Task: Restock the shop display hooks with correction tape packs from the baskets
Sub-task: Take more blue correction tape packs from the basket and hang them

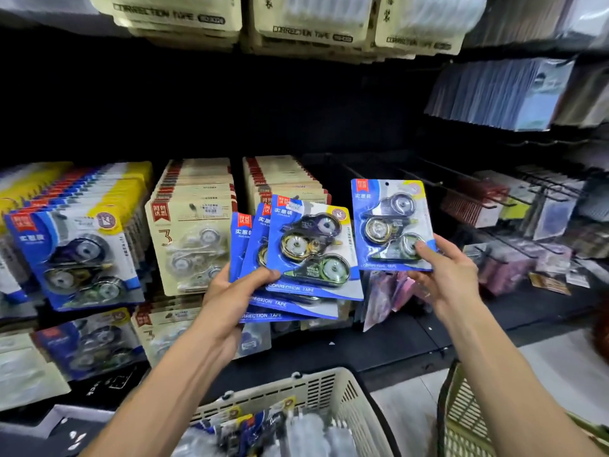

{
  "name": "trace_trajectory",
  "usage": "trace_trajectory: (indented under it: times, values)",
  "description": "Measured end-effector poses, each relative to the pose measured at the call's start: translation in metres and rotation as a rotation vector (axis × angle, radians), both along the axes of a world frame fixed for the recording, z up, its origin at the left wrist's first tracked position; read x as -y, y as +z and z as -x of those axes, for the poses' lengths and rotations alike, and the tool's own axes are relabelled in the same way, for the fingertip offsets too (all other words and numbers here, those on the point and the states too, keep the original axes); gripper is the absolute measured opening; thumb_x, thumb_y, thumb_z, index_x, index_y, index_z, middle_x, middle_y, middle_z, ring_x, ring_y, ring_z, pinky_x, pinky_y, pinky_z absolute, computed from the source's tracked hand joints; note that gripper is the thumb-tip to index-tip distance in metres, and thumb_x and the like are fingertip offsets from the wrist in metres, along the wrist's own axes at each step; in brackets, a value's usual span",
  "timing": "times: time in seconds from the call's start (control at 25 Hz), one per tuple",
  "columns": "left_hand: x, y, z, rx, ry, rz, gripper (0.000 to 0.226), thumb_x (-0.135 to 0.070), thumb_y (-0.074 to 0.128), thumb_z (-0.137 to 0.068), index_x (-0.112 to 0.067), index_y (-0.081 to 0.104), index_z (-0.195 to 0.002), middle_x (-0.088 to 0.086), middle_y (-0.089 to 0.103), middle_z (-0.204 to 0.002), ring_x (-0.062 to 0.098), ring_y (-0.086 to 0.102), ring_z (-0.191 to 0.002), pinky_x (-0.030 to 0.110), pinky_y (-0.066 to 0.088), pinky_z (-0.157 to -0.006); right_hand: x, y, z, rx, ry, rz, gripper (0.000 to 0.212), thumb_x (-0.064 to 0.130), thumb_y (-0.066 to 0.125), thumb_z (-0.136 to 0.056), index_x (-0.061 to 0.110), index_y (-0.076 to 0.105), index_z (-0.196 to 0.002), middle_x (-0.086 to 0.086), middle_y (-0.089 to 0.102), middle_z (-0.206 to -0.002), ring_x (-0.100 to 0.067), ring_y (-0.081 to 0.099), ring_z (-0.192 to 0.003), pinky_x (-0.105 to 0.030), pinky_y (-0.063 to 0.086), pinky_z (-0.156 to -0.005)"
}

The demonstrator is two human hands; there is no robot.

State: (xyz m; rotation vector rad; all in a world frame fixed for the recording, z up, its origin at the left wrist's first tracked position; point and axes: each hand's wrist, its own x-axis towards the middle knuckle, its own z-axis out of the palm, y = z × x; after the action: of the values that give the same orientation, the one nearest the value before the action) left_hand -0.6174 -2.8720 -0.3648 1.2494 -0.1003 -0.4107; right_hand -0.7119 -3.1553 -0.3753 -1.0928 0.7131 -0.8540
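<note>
Your right hand (443,275) pinches one blue correction tape pack (392,224) upright, hang hole at 12 o'clock. Bare display hooks (461,189) lie at 1 o'clock, nearest that hand. Your left hand (230,298) grips the fanned spare packs (296,258).

Four held packs (311,249), two baskets (333,390)

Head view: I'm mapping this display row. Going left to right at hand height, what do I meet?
Hanging blue packs → beige packs → fanned packs in the left hand → single pack in the right hand → bare hooks.
</note>
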Motion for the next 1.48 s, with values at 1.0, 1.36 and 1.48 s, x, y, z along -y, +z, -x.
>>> trace_trajectory:
  times: [1.0,1.36,1.48]
  values:
    - [0.006,-0.005,0.018,-0.038,-0.027,0.168,0.029,-0.008,0.075,-0.084,-0.014,0.072,-0.113,0.005,0.079,-0.106,0.020,0.076,-0.092,0.037,0.064,-0.078,-0.086,0.025,0.006,-0.264,0.750,0.221,0.033,0.023,0.074,-0.083,0.012,0.064,-0.112,0.003,0.071,-0.078,-0.022,0.060,-0.055,-0.027,0.053,-0.046]
    - [0.000,-0.006,0.016,-0.058,0.108,0.133,0.027,-0.010,0.077,-0.084,-0.018,0.073,-0.110,0.004,0.079,-0.104,0.026,0.075,-0.094,0.049,0.058,-0.093,-0.052,0.010,0.017,0.075,0.365,-0.041,0.009,0.009,0.050,-0.098,0.016,0.055,-0.098,-0.002,0.063,-0.070,-0.015,0.056,-0.046,-0.024,0.050,-0.043]
    - [-0.001,-0.003,0.017,-0.053,0.099,0.141,0.024,-0.011,0.075,-0.085,-0.019,0.073,-0.108,0.003,0.079,-0.104,0.023,0.075,-0.089,0.045,0.059,-0.088,-0.040,0.006,0.023,0.165,0.307,-0.104,0.012,0.011,0.045,-0.097,0.017,0.055,-0.095,-0.002,0.061,-0.064,-0.015,0.052,-0.045,-0.023,0.047,-0.044]
